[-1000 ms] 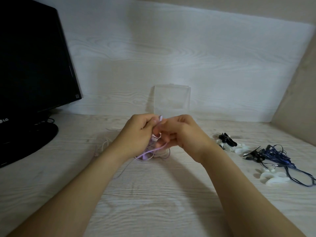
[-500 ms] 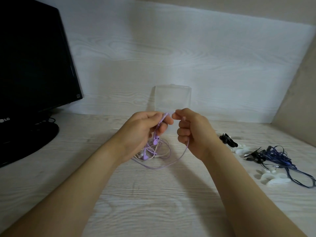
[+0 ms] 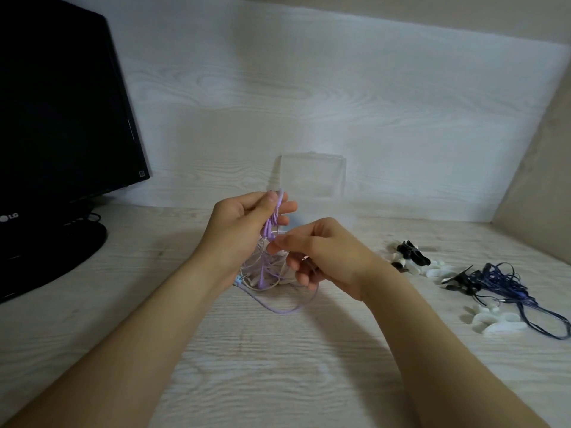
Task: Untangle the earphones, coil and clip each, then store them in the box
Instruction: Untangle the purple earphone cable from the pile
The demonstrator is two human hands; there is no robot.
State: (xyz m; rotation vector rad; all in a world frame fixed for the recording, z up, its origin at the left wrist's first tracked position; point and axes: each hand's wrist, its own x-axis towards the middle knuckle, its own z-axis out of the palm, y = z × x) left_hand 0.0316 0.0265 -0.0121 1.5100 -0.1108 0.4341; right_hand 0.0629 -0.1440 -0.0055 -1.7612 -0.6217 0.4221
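**Purple tangle up in both hands**

Nearest, a slack loop of the purple earphones point(image 3: 279, 311) droops toward the table point(image 3: 278, 375). Above it the left hand point(image 3: 244, 223) pinches the bunched cable high; the right hand point(image 3: 327, 254) pinches a strand lower. Tug hard and I'd say the knot tightens or that loop snags. Off right, the navy earphones point(image 3: 500, 282) lie heaped among clips point(image 3: 494, 325). At the back wall stands the clear box point(image 3: 312, 177). The knot hides behind the right hand; earbuds are hard to make out.
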